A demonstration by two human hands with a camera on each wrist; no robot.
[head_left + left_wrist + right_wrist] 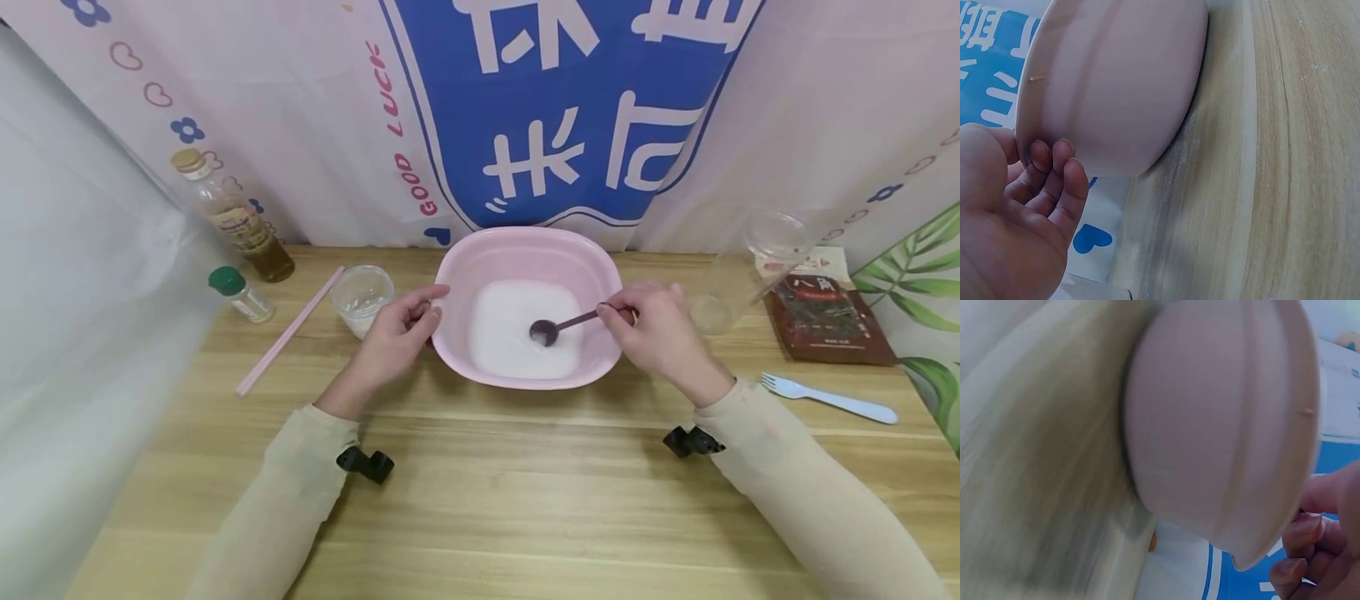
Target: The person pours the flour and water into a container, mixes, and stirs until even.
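A pink basin [453,321] stands on the wooden table with smooth white contents [506,325] spread over its bottom. At its left edge my left hand [393,337] grips the rim; in the left wrist view the fingers [1063,150] curl against the outer wall below it. Over the right rim, my right hand [660,333] pinches the handle of a dark brown measuring spoon [573,322]. The spoon's round bowl dips at the surface of the white contents, right of the middle. From the right wrist view the basin's outer wall [1204,425] hides the spoon.
Behind my left hand stands a glass jar [362,292]. Farther left are pink chopsticks [288,332], a green-capped shaker [242,293] and a bottle of brown liquid [243,229]. To the right are a clear plastic cup [776,242], a brown packet [828,321] and a light blue fork [836,400].
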